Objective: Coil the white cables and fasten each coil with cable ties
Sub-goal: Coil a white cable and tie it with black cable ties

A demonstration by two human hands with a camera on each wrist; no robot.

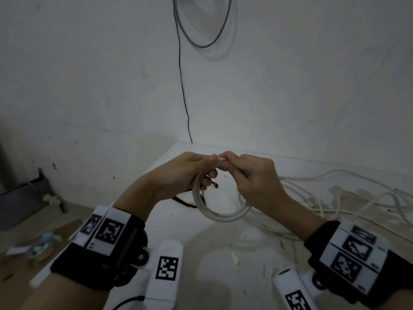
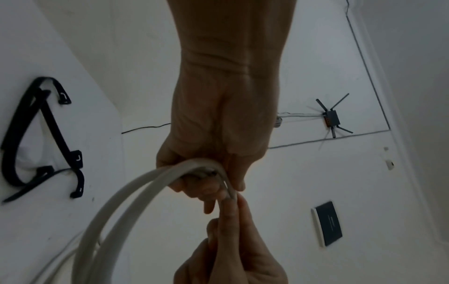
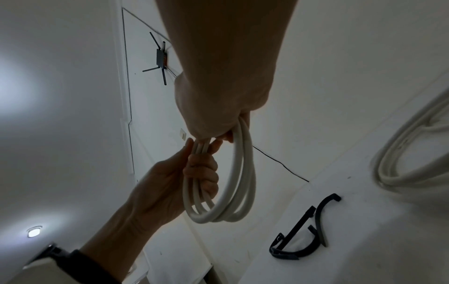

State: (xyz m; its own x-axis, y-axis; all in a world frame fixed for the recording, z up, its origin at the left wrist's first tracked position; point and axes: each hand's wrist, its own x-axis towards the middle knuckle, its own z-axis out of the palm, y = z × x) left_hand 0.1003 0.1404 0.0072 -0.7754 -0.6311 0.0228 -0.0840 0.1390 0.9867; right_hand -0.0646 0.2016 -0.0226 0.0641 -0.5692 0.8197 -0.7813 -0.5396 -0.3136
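A small coil of white cable (image 1: 214, 212) hangs above the white table (image 1: 201, 253), held at its top by both hands. My left hand (image 1: 190, 171) grips the coil's upper left side with curled fingers (image 3: 201, 173). My right hand (image 1: 252, 175) pinches the strands at the top, right beside the left thumb. The loops (image 3: 233, 192) hang below the two hands, and the coil (image 2: 136, 201) runs down from the left fist. Black cable ties (image 1: 190, 202) lie on the table under the left hand; they (image 2: 43, 138) (image 3: 306, 236) lie loose and untouched.
A tangle of loose white cable (image 1: 335, 204) spreads over the right side of the table. A thin black wire (image 1: 183, 86) runs down the wall to the table's back edge. A roll of tape (image 1: 42, 249) lies on the floor at the left.
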